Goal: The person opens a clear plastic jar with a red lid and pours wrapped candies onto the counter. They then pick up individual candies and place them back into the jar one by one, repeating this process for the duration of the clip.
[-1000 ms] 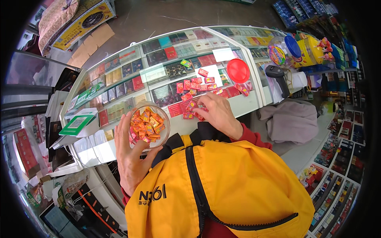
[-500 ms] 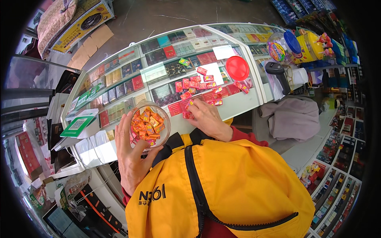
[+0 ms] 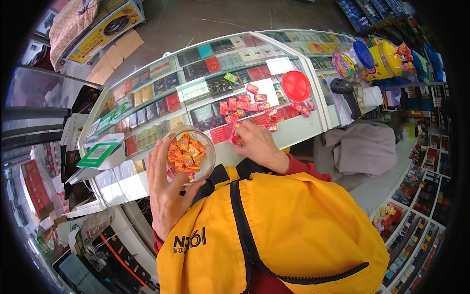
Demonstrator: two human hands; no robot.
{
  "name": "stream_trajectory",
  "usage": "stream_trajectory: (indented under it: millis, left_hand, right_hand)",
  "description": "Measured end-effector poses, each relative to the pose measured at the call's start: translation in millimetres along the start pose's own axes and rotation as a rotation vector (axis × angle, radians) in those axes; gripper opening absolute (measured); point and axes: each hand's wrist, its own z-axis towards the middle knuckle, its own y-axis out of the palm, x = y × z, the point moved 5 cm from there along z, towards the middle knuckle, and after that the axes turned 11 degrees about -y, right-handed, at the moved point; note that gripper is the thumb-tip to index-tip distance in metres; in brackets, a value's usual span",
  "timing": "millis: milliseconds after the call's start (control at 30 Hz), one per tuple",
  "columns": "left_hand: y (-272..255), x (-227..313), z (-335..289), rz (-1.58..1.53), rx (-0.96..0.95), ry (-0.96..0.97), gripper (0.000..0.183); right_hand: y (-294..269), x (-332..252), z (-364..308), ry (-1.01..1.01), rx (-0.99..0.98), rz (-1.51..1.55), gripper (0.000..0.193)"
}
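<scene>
My left hand (image 3: 165, 188) is wrapped around a clear round tub (image 3: 211, 164), tilted so its open mouth shows. Inside lie many orange-wrapped candies (image 3: 188, 153), with a pinkish one low at the side. At the counter's near edge, my right hand (image 3: 262, 147) has its fingers curled closed on pink-red wrapped candies (image 3: 236, 140); how many it grips is hidden. Just beyond the fingers, several more red-pink candies (image 3: 243, 102) are scattered over the glass. One green-wrapped candy (image 3: 231, 77) lies farther off, and a red round lid (image 3: 295, 85) rests to the right.
Under the glass counter (image 3: 193, 101) are rows of small boxes. A green-and-white code stand (image 3: 98, 154) is at left. To the right are a black handheld scanner (image 3: 345, 97), a blue-lidded jar (image 3: 363, 54) and a grey cloth (image 3: 362, 147) on a seat.
My right hand has drawn its fingers closer around the pink-red candies at the counter edge. The tub is still in my left hand; the whole view has shifted slightly.
</scene>
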Motion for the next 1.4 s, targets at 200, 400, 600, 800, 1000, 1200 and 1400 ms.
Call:
stream_trajectory:
  millis: [200,400,600,800,1000,1200,1400]
  left_hand:
    - [2,4,0,0.040,-0.017,0.024,0.032]
    - [2,5,-2,0.012,-0.001,0.004,0.031]
    - [-1,0,-5,0.024,0.063,-0.029,0.032]
    - [-1,2,1,0.102,0.050,-0.028,0.037]
    - [-1,2,5,0.076,0.011,-0.009,0.033]
    - [3,3,5,0.028,0.001,0.032,0.031]
    - [7,7,6,-0.014,0.002,0.050,0.034]
  right_hand:
    - [-59,-49,20,-0.158,0.277,0.404,0.029]
    - [-58,-74,41,-0.366,0.288,0.477,0.032]
    - [-62,8,-5,-0.070,0.304,0.228,0.016]
    - [-18,34,-56,0.094,0.031,0.064,0.022]
    - [-9,29,-52,-0.120,0.033,0.036,0.030]
    - [-19,30,-45,-0.053,-0.033,0.027,0.029]
    - [-24,24,-23,-0.217,0.047,0.063,0.029]
